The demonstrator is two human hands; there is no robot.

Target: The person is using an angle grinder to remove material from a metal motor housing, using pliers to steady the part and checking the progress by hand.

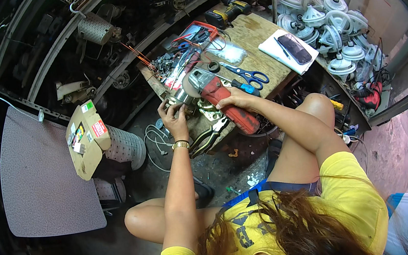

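My right hand (238, 99) is wrapped round the body of a red angle grinder (219, 93), its silver head pointing up and left. Next to the grinder's disc (189, 85), the fingers of my left hand (176, 123) close on a round silver metal part (179, 96) near the table's front left edge. Whether disc and part touch, I cannot tell. Pliers with black and yellow handles (205, 141) lie close to my left wrist. Blue-handled scissors (250, 75), a blue-handled tool (245, 87) and a dark ring (213, 67) lie beyond the grinder.
On the wooden table (258, 30) are a cordless drill (223, 16), small metal bits (165, 66) and a phone (295, 49) on white paper (271, 45). White fan parts (335, 27) pile up at right. An opened cardboard box (89, 155) stands left; a cable (149, 140) trails across the floor.
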